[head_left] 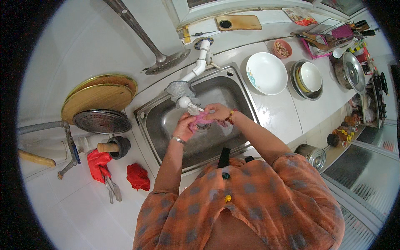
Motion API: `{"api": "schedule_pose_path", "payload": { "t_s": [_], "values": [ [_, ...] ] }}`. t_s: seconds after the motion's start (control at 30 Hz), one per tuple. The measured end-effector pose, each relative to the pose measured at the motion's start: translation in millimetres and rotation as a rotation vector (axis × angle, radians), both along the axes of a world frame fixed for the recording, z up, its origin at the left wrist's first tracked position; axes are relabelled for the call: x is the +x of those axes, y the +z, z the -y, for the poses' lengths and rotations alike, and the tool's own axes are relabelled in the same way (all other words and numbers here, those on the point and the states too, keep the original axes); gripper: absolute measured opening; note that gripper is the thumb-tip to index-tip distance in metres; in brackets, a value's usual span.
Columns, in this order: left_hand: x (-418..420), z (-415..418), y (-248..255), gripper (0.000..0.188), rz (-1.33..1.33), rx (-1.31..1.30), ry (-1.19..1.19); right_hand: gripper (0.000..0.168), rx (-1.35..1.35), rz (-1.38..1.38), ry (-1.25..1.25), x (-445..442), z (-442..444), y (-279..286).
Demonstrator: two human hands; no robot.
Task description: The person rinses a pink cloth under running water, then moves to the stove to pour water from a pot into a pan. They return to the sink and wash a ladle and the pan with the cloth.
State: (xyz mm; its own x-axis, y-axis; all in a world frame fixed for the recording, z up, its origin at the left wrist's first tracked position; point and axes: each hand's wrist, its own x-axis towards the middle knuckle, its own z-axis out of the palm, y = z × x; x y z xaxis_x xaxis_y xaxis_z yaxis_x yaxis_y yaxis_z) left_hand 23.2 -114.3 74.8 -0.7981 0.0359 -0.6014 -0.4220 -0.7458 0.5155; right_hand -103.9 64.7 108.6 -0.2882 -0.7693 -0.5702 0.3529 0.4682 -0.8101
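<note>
Over the stainless steel sink (170, 142), both of my hands grip a pink cloth (203, 118). My left hand (185, 126) pinches its left end, while my right hand (218, 113) holds the right part, with some of the cloth hanging below the fingers. Just beyond them is the white tap (185, 102), fed by a white plastic pipe (197, 69). A grey mesh cloth (179, 90) drapes over the pipe near the tap. Whether water is running is hard to tell. The drain lies partly hidden under my hands.
To the right stand a white plate (267, 73), stacked bowls (310, 77) and a pink bowl of nuts (282, 49). Round boards (98, 100), a mortar (121, 147), red gloves (98, 164) and a red cloth (138, 177) are at left. A skimmer (162, 61) hangs behind.
</note>
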Motion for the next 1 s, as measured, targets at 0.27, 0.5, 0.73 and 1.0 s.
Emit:
{"api": "schedule_pose_path", "payload": {
  "t_s": [0.27,0.5,0.73,1.0],
  "values": [
    [-3,30,-31,0.03,-0.032,-0.063,0.146,0.019,-0.199,0.221,-0.272,-7,1,-26],
    [-10,21,-21,0.019,0.007,-0.221,0.248,0.022,-0.335,0.541,-0.455,4,8,-14],
    [-4,1,-21,0.046,0.183,0.016,-0.066,0.027,-0.336,0.585,-0.443,0,10,-24],
    [-6,-16,-12,0.041,0.132,0.076,0.017,0.041,-0.263,0.551,-0.578,16,17,-18]
  ]
}}
